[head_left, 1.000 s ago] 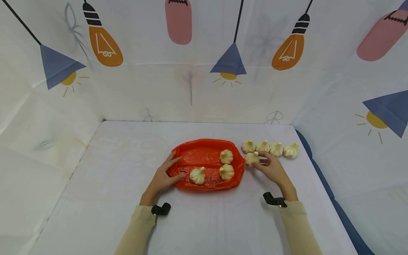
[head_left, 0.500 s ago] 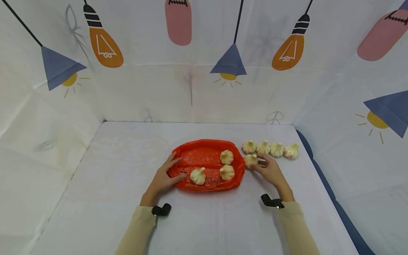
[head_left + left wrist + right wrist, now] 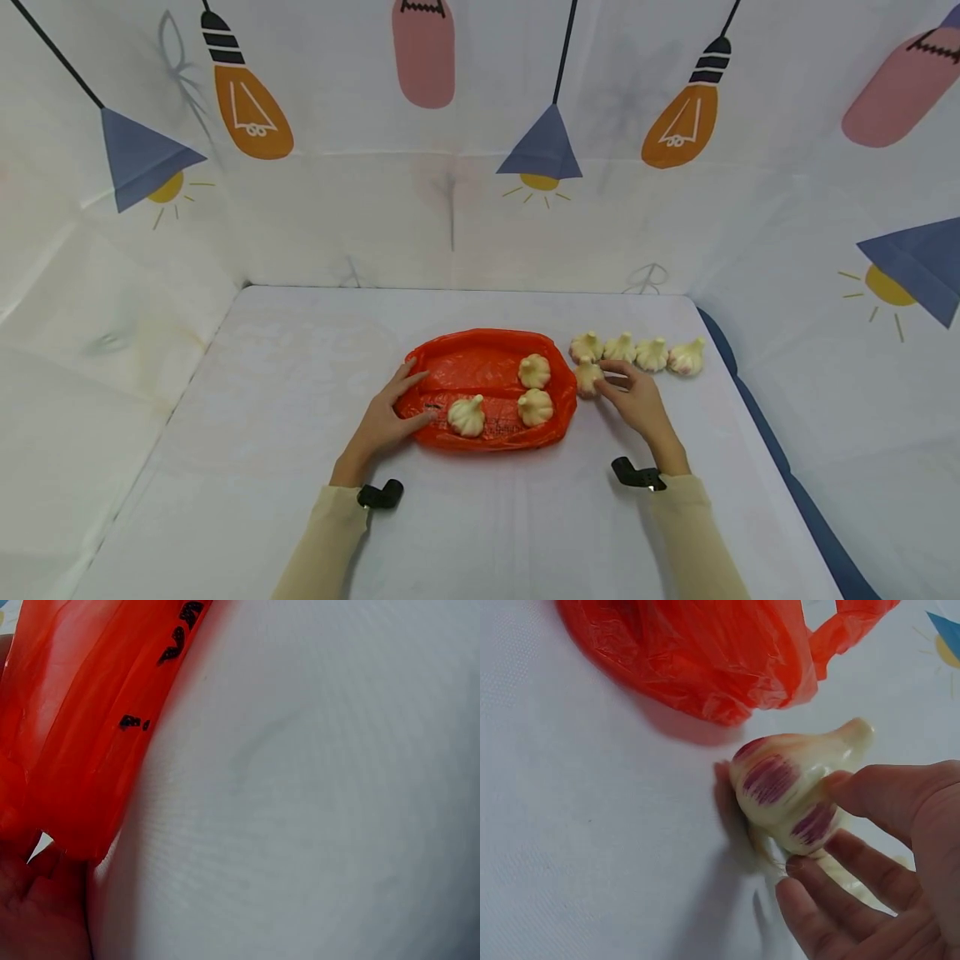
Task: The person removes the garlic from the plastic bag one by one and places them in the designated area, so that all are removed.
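Observation:
Spread open on the table is a red plastic bag (image 3: 465,375) with black print. Three garlic bulbs lie in it: one bulb (image 3: 467,415) near the front middle, the others toward its right end. My left hand (image 3: 384,418) holds the bag's left end, thumb over the near rim and fingers at the far side. Just outside the right rim, my right hand (image 3: 633,402) holds another garlic bulb (image 3: 791,784) between thumb and fingertips. Purple streaks show on this bulb, and its stem points away from the fingers in the right wrist view.
Behind my right hand, several garlic bulbs (image 3: 651,355) stand in a row near the back right of the white table (image 3: 285,358). A white cloth wall (image 3: 352,217) printed with lamps rises at the back. Dark blue fabric (image 3: 757,425) runs along the right edge.
My right hand has shifted slightly left with the garlic bulb, bringing it closer to the bag's right rim. The left hand and the bag stay in place.

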`<action>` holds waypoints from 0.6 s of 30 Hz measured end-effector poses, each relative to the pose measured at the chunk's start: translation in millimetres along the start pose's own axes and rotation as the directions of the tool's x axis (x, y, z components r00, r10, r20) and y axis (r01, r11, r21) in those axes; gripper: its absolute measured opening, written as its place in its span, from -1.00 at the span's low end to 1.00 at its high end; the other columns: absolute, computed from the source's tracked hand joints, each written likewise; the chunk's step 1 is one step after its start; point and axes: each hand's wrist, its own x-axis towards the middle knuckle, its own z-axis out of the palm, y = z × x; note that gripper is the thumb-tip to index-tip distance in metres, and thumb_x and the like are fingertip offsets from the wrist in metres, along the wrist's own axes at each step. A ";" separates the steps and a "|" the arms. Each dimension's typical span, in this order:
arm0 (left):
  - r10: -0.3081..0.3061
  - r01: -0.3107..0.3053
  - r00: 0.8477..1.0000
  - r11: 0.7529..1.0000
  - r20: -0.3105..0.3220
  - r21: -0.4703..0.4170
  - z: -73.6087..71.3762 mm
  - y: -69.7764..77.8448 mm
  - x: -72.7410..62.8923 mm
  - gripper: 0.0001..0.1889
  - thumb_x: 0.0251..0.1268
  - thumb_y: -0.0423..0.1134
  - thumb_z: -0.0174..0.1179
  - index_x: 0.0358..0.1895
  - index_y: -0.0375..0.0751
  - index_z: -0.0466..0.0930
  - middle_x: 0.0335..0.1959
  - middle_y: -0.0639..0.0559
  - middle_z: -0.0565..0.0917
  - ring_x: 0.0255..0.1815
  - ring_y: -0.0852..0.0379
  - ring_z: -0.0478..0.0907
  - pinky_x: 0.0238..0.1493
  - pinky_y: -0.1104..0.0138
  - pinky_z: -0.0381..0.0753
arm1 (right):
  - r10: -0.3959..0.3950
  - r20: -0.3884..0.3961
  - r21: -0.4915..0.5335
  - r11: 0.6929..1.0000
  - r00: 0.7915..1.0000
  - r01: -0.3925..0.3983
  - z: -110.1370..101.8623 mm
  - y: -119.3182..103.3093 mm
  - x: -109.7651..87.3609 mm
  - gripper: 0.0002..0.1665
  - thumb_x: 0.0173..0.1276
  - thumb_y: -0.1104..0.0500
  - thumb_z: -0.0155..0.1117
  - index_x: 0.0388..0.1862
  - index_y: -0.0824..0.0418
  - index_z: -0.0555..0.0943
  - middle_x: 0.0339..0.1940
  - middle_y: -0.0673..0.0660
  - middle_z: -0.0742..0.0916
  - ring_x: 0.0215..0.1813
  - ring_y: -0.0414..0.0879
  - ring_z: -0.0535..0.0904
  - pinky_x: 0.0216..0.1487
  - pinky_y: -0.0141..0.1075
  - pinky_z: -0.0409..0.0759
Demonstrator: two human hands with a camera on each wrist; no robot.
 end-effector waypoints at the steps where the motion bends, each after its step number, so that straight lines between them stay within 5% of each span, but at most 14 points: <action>1: 0.001 -0.001 1.000 1.000 -0.001 0.001 0.0 0.1 0.0 -0.23 0.21 0.05 0.47 0.50 0.09 0.43 0.70 0.07 0.10 0.73 -0.13 -0.10 0.59 -0.24 0.07 | -0.005 -0.009 0.002 1.000 1.000 0.005 -0.3 -0.2 -0.1 -0.53 0.44 0.17 0.39 0.25 0.32 0.59 0.29 0.36 0.65 0.23 0.34 0.66 -0.04 -0.41 0.70; 4: 0.007 -0.007 1.000 1.000 -0.002 -0.004 0.0 0.0 0.4 -0.23 0.21 0.03 0.47 0.50 0.07 0.43 0.69 0.06 0.11 0.73 -0.14 -0.10 0.60 -0.24 0.05 | -0.007 -0.005 0.014 1.000 1.000 0.007 -1.2 -0.4 -0.4 -0.53 0.44 0.17 0.40 0.25 0.32 0.59 0.28 0.35 0.65 0.22 0.33 0.67 -0.02 -0.40 0.70; 11: -0.007 0.007 1.000 1.000 0.000 0.006 0.5 -1.3 0.5 -0.23 0.21 0.05 0.47 0.51 0.09 0.42 0.70 0.08 0.10 0.73 -0.13 -0.11 0.58 -0.24 0.07 | 0.012 0.074 0.005 1.000 0.997 -0.013 1.5 0.9 1.0 -0.43 0.42 0.09 0.43 0.33 0.27 0.54 0.34 0.41 0.60 0.29 0.38 0.60 0.19 0.13 0.68; 18: -0.007 0.007 1.000 1.000 0.003 0.001 0.2 -0.6 0.4 -0.23 0.21 0.06 0.46 0.51 0.10 0.42 0.70 0.09 0.09 0.73 -0.14 -0.11 0.58 -0.25 0.08 | 0.014 0.060 -0.029 0.999 0.998 -0.012 2.5 -1.2 1.8 -0.45 0.42 0.08 0.44 0.30 0.27 0.57 0.28 0.41 0.64 0.20 0.36 0.66 0.09 0.06 0.74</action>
